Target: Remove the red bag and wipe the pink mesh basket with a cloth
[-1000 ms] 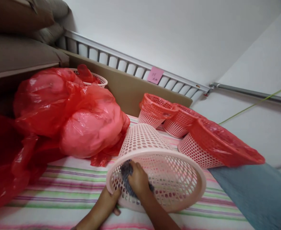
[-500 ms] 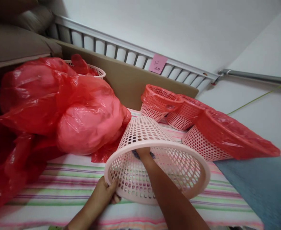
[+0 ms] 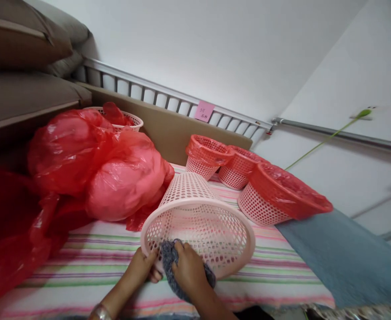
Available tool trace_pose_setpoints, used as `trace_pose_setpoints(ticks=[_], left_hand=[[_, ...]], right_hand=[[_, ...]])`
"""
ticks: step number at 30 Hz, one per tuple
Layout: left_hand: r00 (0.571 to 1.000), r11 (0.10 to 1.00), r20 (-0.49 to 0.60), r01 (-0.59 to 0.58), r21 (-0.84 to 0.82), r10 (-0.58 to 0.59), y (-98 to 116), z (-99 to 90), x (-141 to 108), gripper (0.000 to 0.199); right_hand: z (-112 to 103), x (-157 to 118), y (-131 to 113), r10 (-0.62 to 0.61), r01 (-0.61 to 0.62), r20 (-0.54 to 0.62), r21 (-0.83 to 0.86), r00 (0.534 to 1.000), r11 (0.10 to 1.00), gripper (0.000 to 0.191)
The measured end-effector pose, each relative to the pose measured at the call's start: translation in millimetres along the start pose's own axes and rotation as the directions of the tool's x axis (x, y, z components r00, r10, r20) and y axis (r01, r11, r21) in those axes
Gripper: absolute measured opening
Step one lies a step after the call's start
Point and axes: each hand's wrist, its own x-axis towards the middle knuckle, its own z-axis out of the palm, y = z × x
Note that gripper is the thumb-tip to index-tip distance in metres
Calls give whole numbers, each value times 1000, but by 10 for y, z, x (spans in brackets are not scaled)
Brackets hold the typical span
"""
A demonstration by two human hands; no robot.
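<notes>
A pale pink perforated wastebasket (image 3: 195, 202) lies on its side on the striped sheet (image 3: 109, 262), its mouth facing me. My left hand (image 3: 145, 266) grips the rim at the lower left, thumb inside. At the near lower edge of the mouth, my right hand (image 3: 189, 269) is closed on a dark grey cloth (image 3: 169, 262). Part of the cloth hangs below the rim, and some of it is hidden under my fingers.
Three wastebaskets with red liners, including the nearest one (image 3: 265, 200), stand at the right. Filled red plastic bags (image 3: 125, 186) lie at the left, before another basket (image 3: 137, 122). Brown cushions (image 3: 25, 93) are stacked far left. A pink note (image 3: 204, 111) hangs on the rail.
My right hand has come back from deep inside the wastebasket to its mouth, bringing the cloth. My left hand stays on the rim. The view has tilted up slightly.
</notes>
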Motion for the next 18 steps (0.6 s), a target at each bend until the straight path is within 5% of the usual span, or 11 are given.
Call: trace_pose_setpoints(ticks=[18], left_hand=[[999,998,1,-49,36,49,83,-20,-40,49]], right_hand=[[-27,-122,-49,-7,7,1,23,1000,1000,45]])
